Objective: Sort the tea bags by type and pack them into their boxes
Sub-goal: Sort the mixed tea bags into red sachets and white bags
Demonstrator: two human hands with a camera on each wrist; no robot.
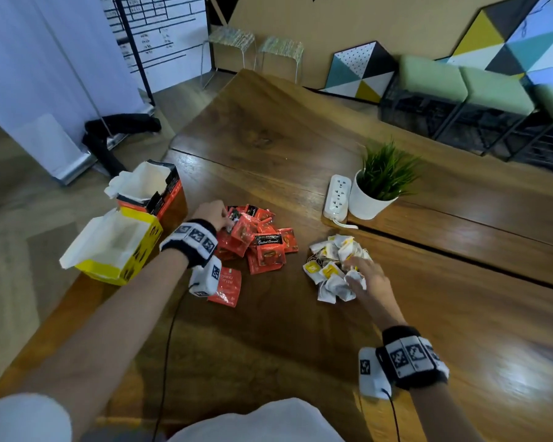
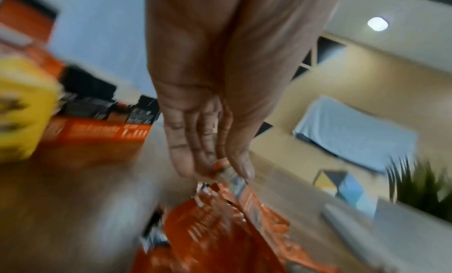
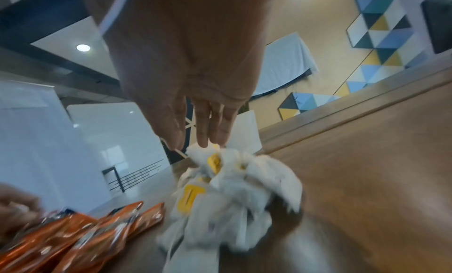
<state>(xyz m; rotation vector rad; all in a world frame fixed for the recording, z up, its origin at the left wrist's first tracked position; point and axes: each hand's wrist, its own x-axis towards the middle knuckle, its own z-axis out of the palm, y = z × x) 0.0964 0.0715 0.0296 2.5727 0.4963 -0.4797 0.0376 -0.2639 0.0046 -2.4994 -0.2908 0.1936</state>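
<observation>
A heap of red foil tea sachets (image 1: 262, 242) lies mid-table, with one loose red sachet (image 1: 225, 287) nearer me. My left hand (image 1: 213, 213) reaches into the heap's far left side; in the left wrist view its thumb and fingers (image 2: 215, 171) pinch the corner of a red sachet (image 2: 234, 182). To the right sits a pile of white tea bags with yellow tags (image 1: 332, 266). My right hand (image 1: 363, 275) lies over that pile, straight fingertips (image 3: 203, 140) touching the top white bag (image 3: 220, 180). An open yellow box (image 1: 122, 247) and an open orange-black box (image 1: 154, 189) stand at the table's left edge.
A white power strip (image 1: 337, 197) and a potted plant (image 1: 377, 186) stand behind the white pile on the wooden table (image 1: 268, 330). The left table edge runs just past the boxes. A wrist cable (image 1: 168, 346) hangs near me. Stools and benches stand beyond the table.
</observation>
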